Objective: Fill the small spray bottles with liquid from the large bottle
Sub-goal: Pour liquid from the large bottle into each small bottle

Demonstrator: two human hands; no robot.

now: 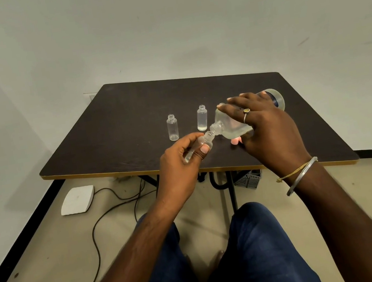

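Pouring, both my hands busy.
My right hand grips the tilted large bottle; its mouth meets the small bottle pinched in my left hand.

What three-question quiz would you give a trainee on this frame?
1. True or false: the right hand holds the large bottle upright.
2. How many small spray bottles stand uncapped on the table?
3. The left hand holds: A a cap; B a small spray bottle; C nothing.
Key: 1 false, it is tipped, its mouth at the small one's neck; 2 two; 3 B.
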